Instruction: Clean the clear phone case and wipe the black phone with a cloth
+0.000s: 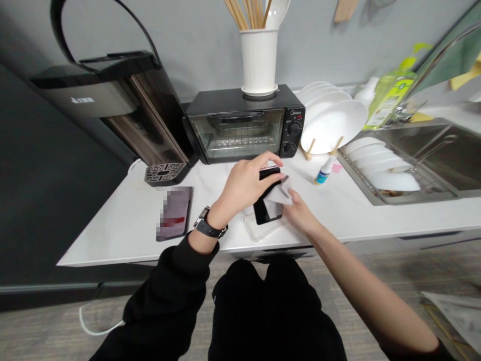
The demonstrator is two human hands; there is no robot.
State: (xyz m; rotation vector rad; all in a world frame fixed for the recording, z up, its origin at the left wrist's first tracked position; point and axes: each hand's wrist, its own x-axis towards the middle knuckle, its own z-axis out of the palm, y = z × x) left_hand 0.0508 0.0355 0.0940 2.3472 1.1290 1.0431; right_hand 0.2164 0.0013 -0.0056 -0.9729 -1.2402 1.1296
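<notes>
Over the white counter, my left hand (245,181) grips the upper end of a black smartphone (263,206), thumb on one side and fingers on the far edge. A pale grey wiping cloth (278,193) lies against the phone's face, pinched in my right hand (299,211). Beneath the phone rests a clear phone case (253,229), partly covered. Another phone (175,213), its screen blurred out, lies to the left of my left wrist. To the right of my hands stands a small spray bottle (323,170) with a blue label.
A toaster oven (236,135) stands behind my hands, carrying a white chopstick holder (259,60). At left is a tall drinks machine (124,110). White plates (326,125) stand in a rack, beside a sink (447,160) with bowls (379,163) and a green soap bottle (391,95).
</notes>
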